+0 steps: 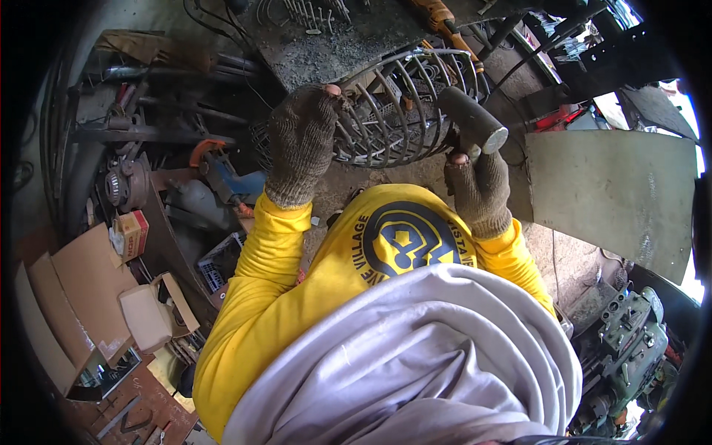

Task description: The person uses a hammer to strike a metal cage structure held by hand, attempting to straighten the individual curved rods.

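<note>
A round cage of curved metal bars [419, 111] lies in front of me, beside the edge of a dark workbench. My left hand [300, 144], in a brown knit glove with a bare fingertip showing, is closed on the cage's left side. The exact bar it grips is hidden behind the glove. My right hand [478, 185], gloved the same way, is wrapped round the handle of a hammer. The thick cylindrical hammer head [475, 121] is at the cage's right side; I cannot tell whether they touch.
On the dark metal workbench [311, 55] are grit, short metal rods [315, 15] and an orange power tool [445, 22]. A large metal sheet [615, 196] stands to the right, above a green-grey machine [630, 341]. Cardboard boxes [89, 282] and a blue-orange tool [230, 178] are at left.
</note>
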The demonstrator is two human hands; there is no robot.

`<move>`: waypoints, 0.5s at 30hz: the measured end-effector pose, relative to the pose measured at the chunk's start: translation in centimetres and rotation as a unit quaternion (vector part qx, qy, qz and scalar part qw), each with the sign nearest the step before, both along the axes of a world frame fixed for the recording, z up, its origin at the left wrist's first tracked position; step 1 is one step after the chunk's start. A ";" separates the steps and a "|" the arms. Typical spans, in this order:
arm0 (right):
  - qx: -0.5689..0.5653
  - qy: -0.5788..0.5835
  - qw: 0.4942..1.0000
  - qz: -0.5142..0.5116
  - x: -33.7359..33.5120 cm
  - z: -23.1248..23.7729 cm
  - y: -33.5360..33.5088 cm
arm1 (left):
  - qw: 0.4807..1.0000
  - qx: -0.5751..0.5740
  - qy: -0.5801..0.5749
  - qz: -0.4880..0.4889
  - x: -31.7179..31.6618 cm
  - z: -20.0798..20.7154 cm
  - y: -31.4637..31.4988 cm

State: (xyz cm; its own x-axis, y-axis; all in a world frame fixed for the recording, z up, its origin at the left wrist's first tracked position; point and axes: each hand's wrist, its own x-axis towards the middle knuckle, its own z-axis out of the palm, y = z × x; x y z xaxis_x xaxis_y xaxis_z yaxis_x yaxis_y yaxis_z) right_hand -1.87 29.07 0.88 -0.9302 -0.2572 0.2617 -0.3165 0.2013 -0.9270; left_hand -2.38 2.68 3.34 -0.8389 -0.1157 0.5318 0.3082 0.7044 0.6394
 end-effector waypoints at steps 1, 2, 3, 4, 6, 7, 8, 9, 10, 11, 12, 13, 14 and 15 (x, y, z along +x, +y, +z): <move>-0.005 0.001 1.000 -0.001 0.0 0.0 0.0 | 0.997 -0.060 0.041 -0.001 -0.1 0.0 -0.1; -0.005 -0.009 1.000 -0.002 0.0 0.1 0.0 | 0.990 -0.119 0.081 -0.003 -0.1 0.2 -0.2; -0.002 -0.014 1.000 0.000 0.0 0.1 0.0 | 0.977 -0.177 0.122 -0.004 -0.2 0.3 -0.2; 0.001 -0.019 1.000 0.003 0.0 0.2 0.1 | 0.987 -0.137 0.088 -0.004 -0.2 0.6 0.0; 0.008 -0.019 1.000 0.010 0.0 0.3 0.1 | 0.998 -0.056 0.019 -0.004 0.1 1.1 0.5; 0.008 -0.019 1.000 0.014 0.0 0.4 0.1 | 0.999 -0.043 0.008 -0.008 0.2 1.3 0.6; 0.002 -0.018 1.000 0.016 -0.1 0.9 -0.1 | 0.999 -0.030 -0.003 -0.012 0.2 1.4 0.8; 0.005 -0.001 1.000 0.022 -0.2 1.1 -0.1 | 1.000 -0.018 -0.015 -0.016 0.3 1.5 1.0; 0.008 0.016 0.999 0.028 -0.3 1.3 0.0 | 1.000 0.000 -0.014 -0.013 0.4 1.3 1.2; 0.021 0.051 0.998 0.039 -0.5 1.4 0.1 | 1.000 0.018 -0.014 -0.010 0.5 1.0 1.3; 0.034 0.085 0.995 0.049 -0.7 1.6 0.2 | 0.999 0.036 -0.014 -0.008 0.5 0.9 1.5; 0.032 0.081 0.996 0.034 -0.5 1.8 0.1 | 0.999 0.052 -0.006 -0.009 0.5 0.7 1.5; 0.031 0.077 0.996 0.018 -0.3 2.1 -0.2 | 0.998 0.067 0.001 -0.010 0.4 0.5 1.5; 0.036 0.072 0.997 0.009 -0.2 2.2 -0.2 | 0.996 0.083 0.009 -0.010 0.4 0.4 1.5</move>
